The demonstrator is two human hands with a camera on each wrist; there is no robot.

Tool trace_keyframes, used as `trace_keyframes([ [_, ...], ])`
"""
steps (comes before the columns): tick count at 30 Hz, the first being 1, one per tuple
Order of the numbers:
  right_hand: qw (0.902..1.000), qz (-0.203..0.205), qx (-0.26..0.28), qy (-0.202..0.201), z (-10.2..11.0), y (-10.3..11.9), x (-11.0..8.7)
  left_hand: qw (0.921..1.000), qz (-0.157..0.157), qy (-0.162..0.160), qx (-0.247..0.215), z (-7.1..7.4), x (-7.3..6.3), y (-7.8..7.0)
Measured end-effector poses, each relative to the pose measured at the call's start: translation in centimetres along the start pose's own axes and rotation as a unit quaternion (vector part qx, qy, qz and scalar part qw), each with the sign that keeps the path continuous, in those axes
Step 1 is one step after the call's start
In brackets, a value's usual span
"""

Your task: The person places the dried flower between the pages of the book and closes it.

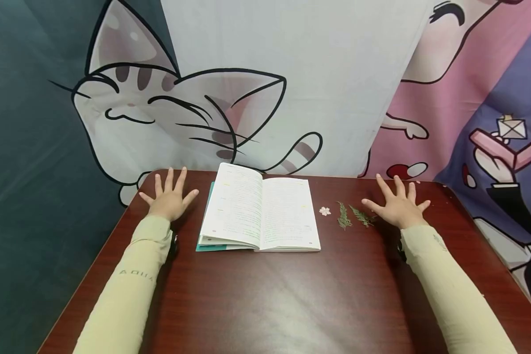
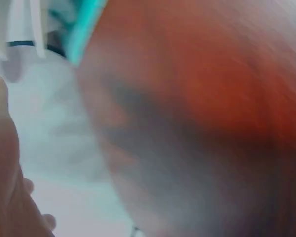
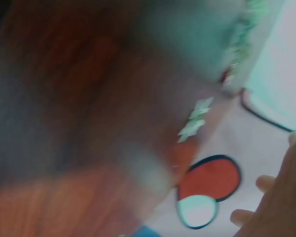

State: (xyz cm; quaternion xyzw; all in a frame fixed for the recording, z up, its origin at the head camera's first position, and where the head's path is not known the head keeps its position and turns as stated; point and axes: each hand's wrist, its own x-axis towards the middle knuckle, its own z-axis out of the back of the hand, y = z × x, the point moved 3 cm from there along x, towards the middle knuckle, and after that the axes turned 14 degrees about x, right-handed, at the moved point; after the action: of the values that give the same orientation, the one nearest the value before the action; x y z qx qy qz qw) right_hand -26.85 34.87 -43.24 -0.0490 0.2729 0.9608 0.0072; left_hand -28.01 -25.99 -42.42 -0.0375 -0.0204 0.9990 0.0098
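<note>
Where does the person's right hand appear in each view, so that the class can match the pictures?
Head: the right hand is right of centre, fingers spread, beside the leaves.
Left wrist: not in it.
Right wrist: lower right corner, partly cut off.
Shared landmark: the brown table, in all three.

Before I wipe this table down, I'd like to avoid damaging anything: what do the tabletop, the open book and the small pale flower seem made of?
Tabletop: wood or wood-look laminate, glossy, judging by its grain and bright reflection.
Open book: matte paper, from the thin, curving printed pages.
Small pale flower: perhaps a dried petal bloom, but paper or fabric is possible.
</note>
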Motion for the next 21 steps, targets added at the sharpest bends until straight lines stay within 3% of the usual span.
trace_keyframes([
  [7, 0.9982, 0.051, 0.024, -0.018, -0.2, 3.3, -1.1, 0.9957, -0.017, -0.058, -0.070, 2.4, -1.8, -1.5],
  [11, 0.9922, 0.093, 0.071, -0.043, -1.1, 5.1, -1.7, 0.9883, -0.035, -0.114, -0.095, 3.7, -3.5, -3.1],
  [17, 0.9811, 0.124, 0.135, -0.061, -3.0, 7.4, -2.3, 0.9704, -0.097, -0.209, -0.074, 4.6, -5.9, -7.1],
  [21, 0.9767, 0.125, 0.162, -0.063, -4.2, 8.8, -2.3, 0.9554, -0.144, -0.253, -0.046, 4.7, -7.4, -10.1],
])
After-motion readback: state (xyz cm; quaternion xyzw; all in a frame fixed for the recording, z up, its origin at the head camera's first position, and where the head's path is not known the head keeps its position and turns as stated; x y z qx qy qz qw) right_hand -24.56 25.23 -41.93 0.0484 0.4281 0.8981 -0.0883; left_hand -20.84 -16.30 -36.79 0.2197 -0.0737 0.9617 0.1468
